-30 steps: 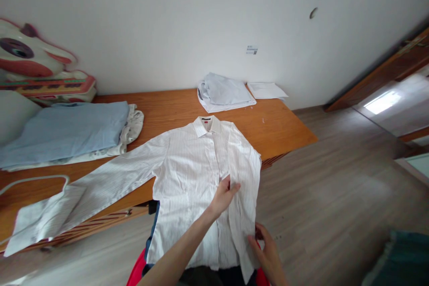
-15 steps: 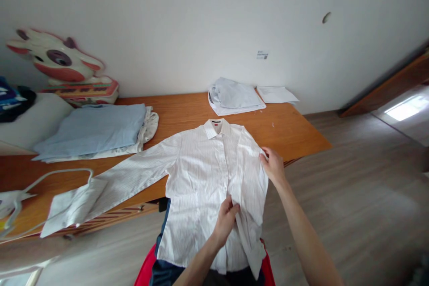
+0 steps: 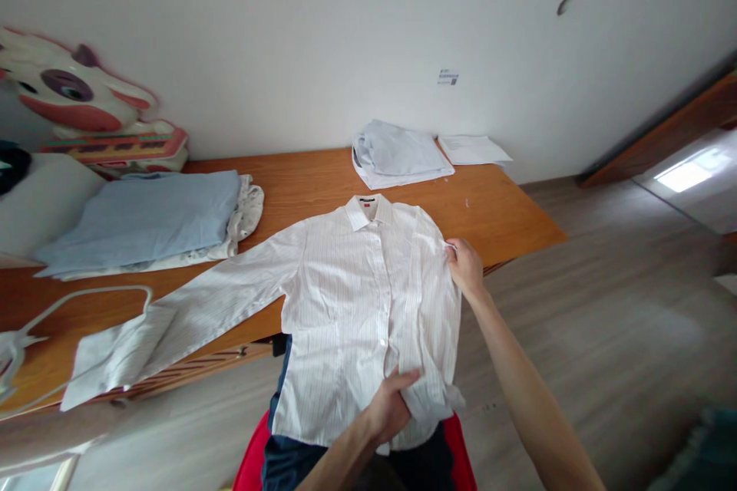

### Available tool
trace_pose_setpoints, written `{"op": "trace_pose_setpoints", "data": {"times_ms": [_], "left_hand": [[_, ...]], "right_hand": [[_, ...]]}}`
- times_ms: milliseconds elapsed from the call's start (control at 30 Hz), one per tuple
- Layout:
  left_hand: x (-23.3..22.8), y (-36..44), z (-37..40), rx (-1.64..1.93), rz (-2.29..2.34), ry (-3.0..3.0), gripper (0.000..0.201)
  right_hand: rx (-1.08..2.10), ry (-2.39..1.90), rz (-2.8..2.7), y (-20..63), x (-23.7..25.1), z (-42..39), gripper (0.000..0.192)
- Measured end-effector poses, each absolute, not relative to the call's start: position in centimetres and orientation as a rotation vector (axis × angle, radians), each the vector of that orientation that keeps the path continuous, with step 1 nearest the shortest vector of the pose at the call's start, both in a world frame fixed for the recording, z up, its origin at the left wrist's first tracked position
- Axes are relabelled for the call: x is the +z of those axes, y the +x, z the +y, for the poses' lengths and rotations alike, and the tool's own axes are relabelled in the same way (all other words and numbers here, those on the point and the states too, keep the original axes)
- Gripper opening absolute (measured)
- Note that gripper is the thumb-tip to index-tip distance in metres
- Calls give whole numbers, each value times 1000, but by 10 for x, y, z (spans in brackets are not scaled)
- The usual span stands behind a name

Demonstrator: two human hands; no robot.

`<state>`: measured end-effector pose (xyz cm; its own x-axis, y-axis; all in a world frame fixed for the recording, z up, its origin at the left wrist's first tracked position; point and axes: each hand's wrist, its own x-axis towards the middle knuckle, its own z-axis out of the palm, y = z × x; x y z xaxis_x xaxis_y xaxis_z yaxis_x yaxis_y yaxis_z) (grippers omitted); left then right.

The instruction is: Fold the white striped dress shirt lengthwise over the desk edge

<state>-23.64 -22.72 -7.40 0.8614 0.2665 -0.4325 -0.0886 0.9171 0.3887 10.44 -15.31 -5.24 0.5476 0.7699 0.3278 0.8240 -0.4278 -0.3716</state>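
Note:
A white striped button-up shirt (image 3: 339, 291) lies front side up, its collar towards the wall and its lower part hanging over the table edge onto my lap. One sleeve stretches out to the left across the table; the other lies folded in over the shirt's right side. My right hand (image 3: 466, 268) pinches the fabric at the right shoulder edge. Lower down, my left hand (image 3: 394, 403) is closed on the cuff end of the folded-in sleeve, near the hem.
The wooden table (image 3: 507, 215) ends at the right. Folded blue clothes (image 3: 155, 207) lie at left, with a cow-shaped toy keyboard (image 3: 104, 107) behind. Grey folded cloth (image 3: 397, 149) and white paper (image 3: 473, 149) lie by the wall. A white cable (image 3: 86, 291) crosses the left sleeve.
My left hand has moved down towards the hem, drawing the folded-in sleeve with it. My right hand stays at the shoulder edge. The view has shifted slightly.

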Motion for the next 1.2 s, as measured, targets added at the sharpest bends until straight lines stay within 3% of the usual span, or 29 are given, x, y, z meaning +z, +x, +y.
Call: {"op": "trace_pose_setpoints", "data": {"times_ms": [167, 300, 433, 567, 700, 933, 1067, 1200], "left_hand": [[-89, -246, -260, -27, 449, 382, 60], [-112, -247, -299, 73, 751, 522, 56], [-114, -246, -307, 151, 650, 755, 56], [-108, -262, -289, 114, 530, 626, 70], [-108, -304, -263, -15, 687, 633, 68], [-104, -402, -184, 584, 1324, 1407, 46], [-120, -441, -148, 733, 1620, 1643, 63], [-121, -459, -144, 550, 1540, 1648, 40]], "right_hand": [[-153, -2327, -1279, 106, -50, -152, 28], [-155, -2352, -1270, 109, -50, -148, 28], [-151, -2372, -1269, 112, -42, -146, 28], [-273, -2287, -1341, 95, -24, -152, 32], [-317, -2120, -1584, 57, -21, -159, 40], [-202, -2218, -1676, 27, -43, -155, 54], [-196, -2218, -1674, 30, -43, -155, 55], [-226, -2242, -1693, 31, -46, -155, 55]]}}
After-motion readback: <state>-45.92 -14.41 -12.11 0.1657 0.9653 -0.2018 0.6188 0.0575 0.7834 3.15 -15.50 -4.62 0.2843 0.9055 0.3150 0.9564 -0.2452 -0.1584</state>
